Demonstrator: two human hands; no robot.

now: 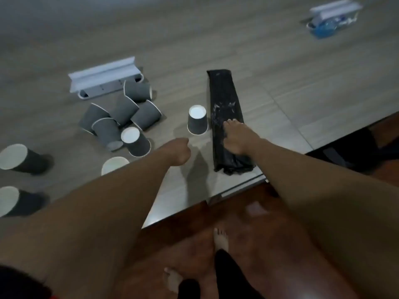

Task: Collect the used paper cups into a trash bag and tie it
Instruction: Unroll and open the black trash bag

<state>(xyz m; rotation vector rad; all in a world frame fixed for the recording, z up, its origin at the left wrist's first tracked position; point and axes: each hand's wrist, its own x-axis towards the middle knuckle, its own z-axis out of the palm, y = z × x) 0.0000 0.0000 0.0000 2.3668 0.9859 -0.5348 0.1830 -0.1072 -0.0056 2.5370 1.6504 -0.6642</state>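
A folded black trash bag (224, 98) lies lengthwise on the table. My right hand (237, 137) rests flat on its near half, fingers spread. My left hand (180, 151) hovers as a closed fist with nothing in it, just left of the bag. An upside-down grey paper cup (197, 120) stands between the fist and the bag. Several grey cups (124, 113) lie toppled in a pile to the left. Two cups (19, 159) lie at the far left edge, and another cup (114, 165) peeks out from behind my left forearm.
A white socket flap (103, 73) stands raised behind the cup pile. A second raised flap with a blue plastic item (333, 20) is at the far right. The wooden table's edge (237, 188) runs diagonally; below it are the reddish floor and bare feet.
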